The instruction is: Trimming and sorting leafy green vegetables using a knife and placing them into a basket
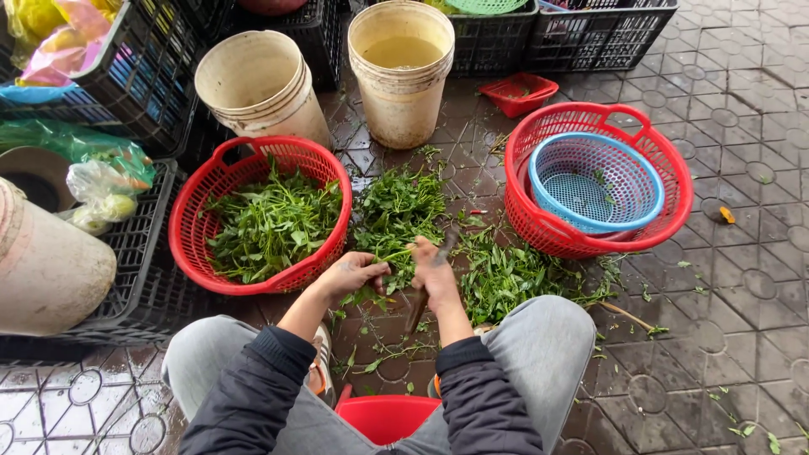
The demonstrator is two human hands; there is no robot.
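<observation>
Well along but unfinished: left hand point(352, 275) closed around a leafy green stem point(389, 257), right hand point(436, 271) gripping a knife point(425, 291), trimmed greens filling the left red basket point(195, 206), two loose heaps point(398, 206) waiting on wet paving.

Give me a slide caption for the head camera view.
Left hand and right hand hold leafy stems beside a red basket.

Both hands point(396, 274) closed, held close together
</observation>
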